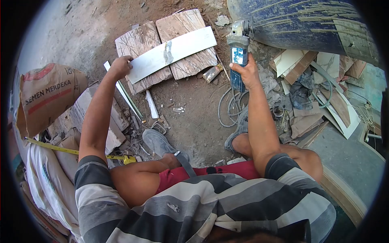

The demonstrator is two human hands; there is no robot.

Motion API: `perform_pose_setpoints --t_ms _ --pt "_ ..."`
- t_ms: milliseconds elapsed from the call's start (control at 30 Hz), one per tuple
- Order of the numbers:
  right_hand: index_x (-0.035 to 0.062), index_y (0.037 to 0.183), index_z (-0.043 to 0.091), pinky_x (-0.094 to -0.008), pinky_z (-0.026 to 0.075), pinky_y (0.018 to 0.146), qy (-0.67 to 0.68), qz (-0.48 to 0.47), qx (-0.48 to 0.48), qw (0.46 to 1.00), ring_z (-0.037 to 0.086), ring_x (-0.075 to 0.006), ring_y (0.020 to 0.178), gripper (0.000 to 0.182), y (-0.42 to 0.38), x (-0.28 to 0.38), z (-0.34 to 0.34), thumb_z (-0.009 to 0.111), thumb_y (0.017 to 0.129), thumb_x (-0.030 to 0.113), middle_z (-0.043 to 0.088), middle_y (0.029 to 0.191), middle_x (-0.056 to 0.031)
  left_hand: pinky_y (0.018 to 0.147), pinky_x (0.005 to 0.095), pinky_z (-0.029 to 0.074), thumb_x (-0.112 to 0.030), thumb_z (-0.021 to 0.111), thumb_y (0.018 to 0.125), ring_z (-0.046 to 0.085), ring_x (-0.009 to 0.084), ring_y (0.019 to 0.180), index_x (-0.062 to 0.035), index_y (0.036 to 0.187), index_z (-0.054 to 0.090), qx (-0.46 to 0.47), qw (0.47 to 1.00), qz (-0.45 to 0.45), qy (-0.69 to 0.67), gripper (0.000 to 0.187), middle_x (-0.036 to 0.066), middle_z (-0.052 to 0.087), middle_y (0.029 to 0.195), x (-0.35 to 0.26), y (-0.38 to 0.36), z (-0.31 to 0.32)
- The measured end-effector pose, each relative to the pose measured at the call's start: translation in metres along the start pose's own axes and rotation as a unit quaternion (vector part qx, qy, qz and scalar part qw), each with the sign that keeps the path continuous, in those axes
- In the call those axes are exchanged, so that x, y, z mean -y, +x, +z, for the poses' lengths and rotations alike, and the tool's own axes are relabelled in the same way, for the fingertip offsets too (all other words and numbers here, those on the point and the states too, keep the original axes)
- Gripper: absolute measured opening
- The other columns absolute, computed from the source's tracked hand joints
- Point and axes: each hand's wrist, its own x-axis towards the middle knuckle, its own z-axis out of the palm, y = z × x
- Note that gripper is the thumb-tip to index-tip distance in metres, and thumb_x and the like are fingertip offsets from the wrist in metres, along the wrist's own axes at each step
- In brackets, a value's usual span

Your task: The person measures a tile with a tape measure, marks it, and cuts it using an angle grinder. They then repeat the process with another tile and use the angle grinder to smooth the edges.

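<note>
My left hand (120,66) grips the near left end of a long white tile strip (174,52) that lies across two brown marbled slabs (162,48) on the dirt ground. My right hand (244,72) is closed around the blue body of an angle grinder (239,48), held upright to the right of the slabs, its grey head pointing away from me. The grinder's disc is apart from the tile strip. Its grey cable (231,107) loops on the ground below my right forearm.
A cement sack (46,95) marked SEMEN MERDEKA stands at left beside stone blocks (103,121). A yellow tape measure (73,152) runs under my left arm. Broken tile offcuts (320,85) pile up at right, below a large dark drum (308,20). My sandalled feet (160,141) rest on the dirt.
</note>
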Motion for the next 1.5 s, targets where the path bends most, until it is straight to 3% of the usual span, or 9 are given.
perform_pose_setpoints --t_ms 300,433,567,667,967,1067,1300,1400,1500 --pt "0.0 0.116 0.055 -0.0315 0.053 0.075 -0.002 0.014 -0.001 1.0 0.064 -0.017 0.083 0.054 0.003 0.001 0.017 0.083 0.072 0.015 0.065 0.099 -0.0082 0.096 0.0443 0.048 -0.022 0.071 0.086 0.059 0.0346 0.112 -0.0104 0.115 0.067 -0.235 0.962 0.121 0.075 0.032 0.014 0.062 0.117 -0.044 -0.029 0.027" --pt "-0.0022 0.113 0.056 -0.0368 0.051 0.084 -0.056 0.03 -0.001 0.998 0.067 -0.0274 0.093 0.06 0.0 0.024 0.033 0.085 0.068 0.026 0.068 0.101 -0.0183 0.093 0.0379 0.05 -0.028 0.069 0.091 0.065 0.0264 0.105 -0.0026 0.118 0.065 -0.002 0.968 0.165 -0.188 0.037 0.015 0.066 0.114 -0.108 -0.043 0.046" --pt "-0.0029 0.116 0.054 -0.0367 0.05 0.088 -0.038 -0.015 0.082 0.996 0.064 -0.0265 0.097 0.064 -0.012 0.047 0.076 0.084 0.069 0.028 0.066 0.105 -0.0171 0.109 0.0417 0.036 -0.062 0.066 0.085 0.048 0.0266 0.129 -0.003 0.143 0.041 0.202 0.789 0.09 -0.574 0.086 0.012 0.052 0.138 -0.171 -0.062 0.063" --pt "-0.0033 0.119 0.053 -0.0413 0.051 0.089 -0.03 -0.039 0.119 0.992 0.066 -0.0357 0.1 0.069 -0.021 0.056 0.116 0.083 0.064 0.028 0.066 0.106 -0.0234 0.112 0.0455 0.033 -0.072 0.066 0.078 0.048 0.0274 0.129 -0.0051 0.146 0.038 0.238 0.73 0.097 -0.634 0.099 0.011 0.052 0.138 -0.182 -0.065 0.053" --pt "-0.0035 0.116 0.047 -0.047 0.053 0.089 -0.115 -0.03 0.213 0.97 0.065 -0.0412 0.1 0.068 -0.072 0.063 0.19 0.079 0.066 0.031 0.066 0.103 -0.0278 0.096 0.0379 0.05 -0.023 0.072 0.09 0.063 0.019 0.104 -0.005 0.121 0.056 0.005 0.697 -0.089 -0.712 0.039 0.005 0.066 0.112 -0.131 -0.114 0.066" --pt "-0.0012 0.136 0.036 -0.0499 0.047 0.098 -0.125 -0.079 0.18 0.973 0.055 -0.0436 0.114 0.076 -0.101 0.066 0.205 0.075 0.076 0.023 0.051 0.125 -0.0253 0.093 0.0374 0.052 -0.02 0.072 0.09 0.064 0.0188 0.102 -0.0045 0.12 0.057 -0.052 0.706 -0.127 -0.695 0.037 0.006 0.066 0.11 -0.126 -0.135 0.07" --pt "-0.0003 0.143 0.035 -0.0486 0.047 0.095 -0.221 -0.106 0.198 0.949 0.055 -0.0366 0.115 0.072 -0.125 0.065 0.217 0.067 0.08 0.016 0.051 0.127 -0.0209 0.083 0.0366 0.056 -0.022 0.071 0.091 0.067 0.0191 0.093 -0.0012 0.112 0.062 -0.124 0.687 -0.174 -0.695 0.031 0.008 0.067 0.105 -0.135 -0.156 0.075" --pt "0.001 0.142 0.036 -0.0493 0.049 0.091 -0.238 -0.096 0.166 0.952 0.058 -0.0378 0.109 0.056 -0.115 0.061 0.217 0.053 0.09 0.014 0.054 0.119 -0.0212 0.09 0.0375 0.054 -0.023 0.069 0.093 0.066 0.0215 0.1 0.0004 0.119 0.06 -0.133 0.746 -0.155 -0.634 0.036 0.01 0.066 0.112 -0.146 -0.147 0.073" --pt "0.0002 0.13 0.042 -0.0493 0.05 0.092 -0.194 -0.067 0.135 0.969 0.06 -0.0411 0.108 0.064 -0.085 0.062 0.205 0.072 0.078 0.023 0.057 0.116 -0.0244 0.083 0.0327 0.054 -0.023 0.071 0.092 0.066 0.0162 0.094 -0.0019 0.118 0.061 -0.135 0.784 -0.067 -0.602 0.035 0.006 0.068 0.104 -0.161 -0.126 0.068"
